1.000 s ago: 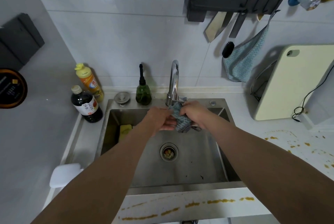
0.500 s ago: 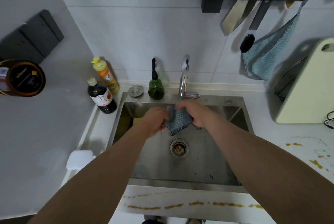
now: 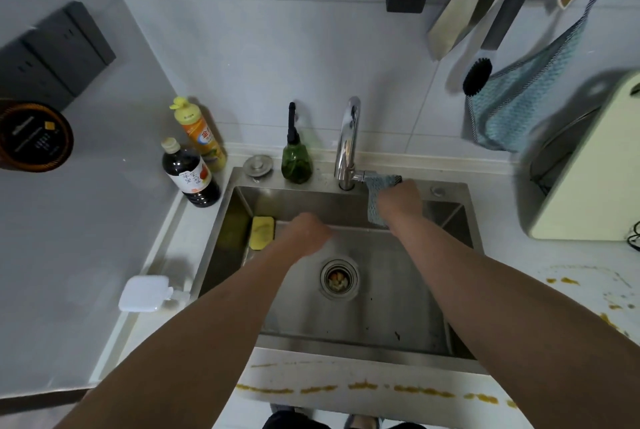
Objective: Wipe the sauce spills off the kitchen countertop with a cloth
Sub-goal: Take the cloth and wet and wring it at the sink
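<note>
My right hand grips a blue-grey checked cloth and rests at the tap handle, to the right of the chrome faucet. The cloth hangs down from the hand over the back of the steel sink. My left hand hovers over the sink basin, blurred, fingers curled, holding nothing. Brown-yellow sauce spills run along the front counter strip and dot the white countertop on the right.
A yellow sponge lies in the sink's left side. A dark sauce bottle, orange dish-soap bottle and green pump bottle stand behind the sink. A cream cutting board leans right; knives hang above.
My left hand has let go of the cloth and dropped lower over the basin. My right hand carried the cloth back and right to the tap handle. The view has shifted left.
</note>
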Available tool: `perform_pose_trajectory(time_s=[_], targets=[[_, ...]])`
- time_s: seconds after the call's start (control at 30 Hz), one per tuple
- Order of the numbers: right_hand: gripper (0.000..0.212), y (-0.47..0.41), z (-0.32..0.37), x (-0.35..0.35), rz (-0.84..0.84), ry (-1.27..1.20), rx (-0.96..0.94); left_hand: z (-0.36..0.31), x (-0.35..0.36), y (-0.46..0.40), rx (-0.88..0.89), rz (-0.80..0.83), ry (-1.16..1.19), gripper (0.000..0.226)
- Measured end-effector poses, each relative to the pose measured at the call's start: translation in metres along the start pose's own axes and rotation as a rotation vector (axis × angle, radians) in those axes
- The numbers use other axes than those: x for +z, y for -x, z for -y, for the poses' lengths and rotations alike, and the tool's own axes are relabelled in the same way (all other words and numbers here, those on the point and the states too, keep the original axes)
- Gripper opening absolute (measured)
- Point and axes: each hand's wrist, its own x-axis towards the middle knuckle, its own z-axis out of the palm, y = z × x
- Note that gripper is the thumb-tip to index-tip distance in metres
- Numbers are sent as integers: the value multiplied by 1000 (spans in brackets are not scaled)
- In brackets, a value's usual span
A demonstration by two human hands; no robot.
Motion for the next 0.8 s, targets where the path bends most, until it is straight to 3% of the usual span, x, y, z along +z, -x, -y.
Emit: perform_pose_trajectory(time_s=[0.07,0.1,0.17,0.23,0.27,0.43,0.57,0.67,0.8], targets=[[33,6,-1,-6,-18,-28,-43,0,5,0,24,7,-51,33],[26,9,0,-5,57,-1,-106,-2,7,1,57,32,-105,30],[18,20,0,-1,434,61,-220,-7,19,7,115,95,-231,28],[24,35,-2,4,885,100,-139,-14,33,13,115,232,-380,36],[27,38,-3,5,963,114,-114,-18,37,14,118,271,-463,41],[32,31,-3,-8,740,-95,-231,-30,42,15,140,258,-514,37],[29,42,-1,-11,886,79,-428,-48,39,19,69,379,-652,52],[31,51,-4,-19,906,51,-410,-60,32,19,-112,568,-460,71],[36,63,-14,-43,822,-211,-239,-57,28,10,-209,509,-206,58]])
